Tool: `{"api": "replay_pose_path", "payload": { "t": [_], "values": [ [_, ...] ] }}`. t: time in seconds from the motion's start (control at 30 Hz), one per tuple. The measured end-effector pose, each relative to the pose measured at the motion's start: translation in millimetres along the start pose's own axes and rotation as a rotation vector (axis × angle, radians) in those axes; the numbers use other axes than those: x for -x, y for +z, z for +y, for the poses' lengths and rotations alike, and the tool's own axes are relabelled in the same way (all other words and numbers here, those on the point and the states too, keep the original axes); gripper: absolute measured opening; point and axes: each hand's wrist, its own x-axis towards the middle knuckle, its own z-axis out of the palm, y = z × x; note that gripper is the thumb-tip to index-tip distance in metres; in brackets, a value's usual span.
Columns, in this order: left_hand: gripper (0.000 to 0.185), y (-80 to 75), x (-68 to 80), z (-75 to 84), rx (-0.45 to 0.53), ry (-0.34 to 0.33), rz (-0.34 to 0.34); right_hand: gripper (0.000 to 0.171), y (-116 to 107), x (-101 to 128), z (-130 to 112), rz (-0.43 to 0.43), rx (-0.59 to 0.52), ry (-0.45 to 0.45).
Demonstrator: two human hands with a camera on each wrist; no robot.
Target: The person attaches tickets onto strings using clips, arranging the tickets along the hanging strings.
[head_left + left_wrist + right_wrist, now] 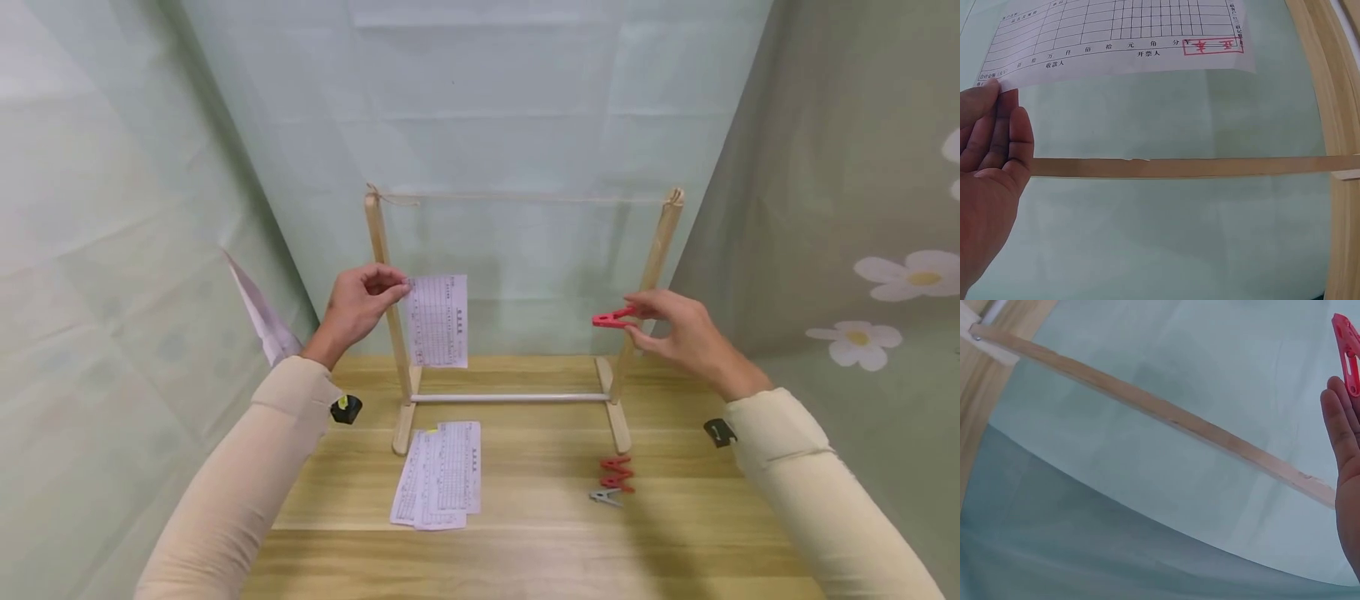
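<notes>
Plainly the thin, floppy receipt slip (pixel 437 321), pinched by its top corner in the left hand (pixel 360 307) beside the wooden rack (pixel 384 275), needs gentle edge holds, while the right hand (pixel 678 333) pinches a stiff red clothespin (pixel 613 318).

Red clip (pixel 613 317), white gridded slip (pixel 438 321), pale wooden rack (pixel 652 275).
</notes>
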Motion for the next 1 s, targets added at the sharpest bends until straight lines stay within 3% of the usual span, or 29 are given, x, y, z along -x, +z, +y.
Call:
{"api": "replay_pose_path", "payload": {
  "t": [0.37,0.8,1.0],
  "values": [
    [0.019,-6.0,-10.5,5.6,-0.017,0.009,0.015,0.046,-10.1,-25.4,-4.8,0.029,-0.052,0.052],
    [0.02,-11.8,-18.6,13.7,0.044,0.017,0.049,0.044,-17.1,-67.2,-14.2,-0.008,-0.066,0.038],
    [0.023,-14.0,-20.7,16.4,0.038,0.006,0.054,0.045,-15.8,-83.0,-16.8,-0.007,-0.067,-0.023]
  ]
}}
